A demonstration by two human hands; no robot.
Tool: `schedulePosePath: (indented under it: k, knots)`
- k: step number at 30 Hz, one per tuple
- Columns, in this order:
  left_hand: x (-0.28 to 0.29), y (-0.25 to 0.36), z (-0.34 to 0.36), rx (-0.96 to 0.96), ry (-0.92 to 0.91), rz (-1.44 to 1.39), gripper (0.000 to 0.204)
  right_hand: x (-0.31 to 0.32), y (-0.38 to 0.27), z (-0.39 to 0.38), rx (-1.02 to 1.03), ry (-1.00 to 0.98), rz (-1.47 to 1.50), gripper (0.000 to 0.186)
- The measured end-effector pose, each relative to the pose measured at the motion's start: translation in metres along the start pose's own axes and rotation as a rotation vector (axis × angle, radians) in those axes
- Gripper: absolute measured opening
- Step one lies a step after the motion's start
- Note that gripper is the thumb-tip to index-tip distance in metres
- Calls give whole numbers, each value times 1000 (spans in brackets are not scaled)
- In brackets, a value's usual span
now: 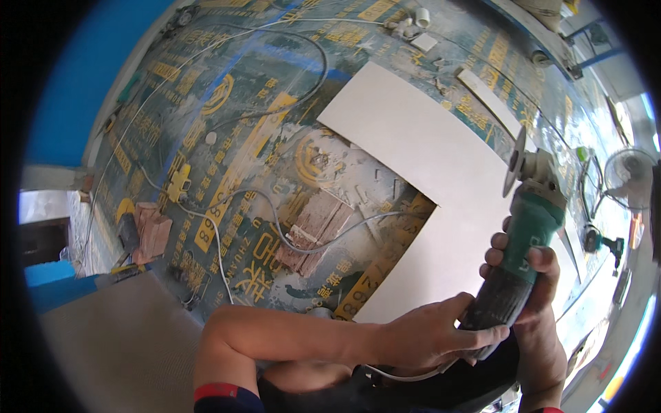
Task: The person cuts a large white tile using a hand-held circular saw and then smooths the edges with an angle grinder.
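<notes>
An angle grinder (516, 258) with a green and black body is held up at the right, its thin disc (515, 162) upright at the far end. My right hand (540, 279) is wrapped around the middle of its body. My left hand (441, 332) grips the black rear end, fingers closed around it, near where a pale cord (413, 377) runs off. Beneath and beyond the grinder lies a large white tile (413, 117) with a rectangular corner cut out of it. Whether the disc is spinning cannot be made out.
Dusty printed sheeting (255, 172) covers the floor. A reddish block (317, 230) lies by the tile's notch, with a grey cable (275, 213) looping over it. More reddish blocks (153, 230) stand left. A tile strip (489, 100), green power tool (604, 242) and fan (630, 180) are right.
</notes>
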State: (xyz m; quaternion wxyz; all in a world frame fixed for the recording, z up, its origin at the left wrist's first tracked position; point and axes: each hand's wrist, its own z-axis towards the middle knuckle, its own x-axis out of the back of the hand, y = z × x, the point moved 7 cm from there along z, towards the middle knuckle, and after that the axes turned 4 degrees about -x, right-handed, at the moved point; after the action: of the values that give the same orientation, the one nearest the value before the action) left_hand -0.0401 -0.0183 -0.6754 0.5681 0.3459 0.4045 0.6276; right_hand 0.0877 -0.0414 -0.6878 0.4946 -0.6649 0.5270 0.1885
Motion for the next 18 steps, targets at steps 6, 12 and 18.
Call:
schedulePosePath:
  k: [6,12,18]
  knots:
    - [-9,-28,-54,29,-147,66,70,17,5,-10,-16,471,-452,46]
    - [-39,-122,-232,628,-404,-141,42,8,-10,-8,-64,498,-1323,50]
    - [-48,-126,-292,886,-158,-447,28,14,15,3,-313,403,-1897,57]
